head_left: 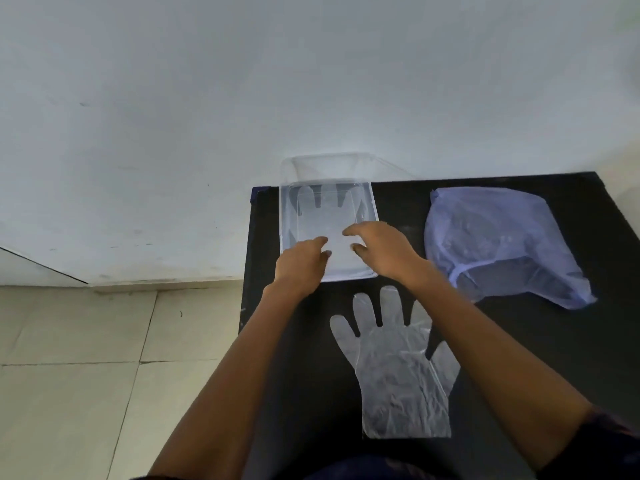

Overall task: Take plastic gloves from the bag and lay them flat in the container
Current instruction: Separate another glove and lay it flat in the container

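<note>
A clear plastic container (pixel 367 202) sits at the far left of the black table, its hinged lid (pixel 325 168) standing open against the wall. A transparent glove (pixel 318 216) lies flat inside it, fingers pointing away. Both hands hover over the container's near half. My left hand (pixel 301 265) has its fingers curled over the glove's cuff area, and my right hand (pixel 384 251) has its fingers spread and bent above it. Whether either pinches the film I cannot tell. A second clear glove (pixel 398 368) lies flat on the table near me. The pale blue bag (pixel 495 244) rests at the right.
The black table (pixel 519 358) stands against a white wall (pixel 242 81). Its left edge drops to a tiled floor (pixel 86 375). The bag lies crumpled, its mouth toward me.
</note>
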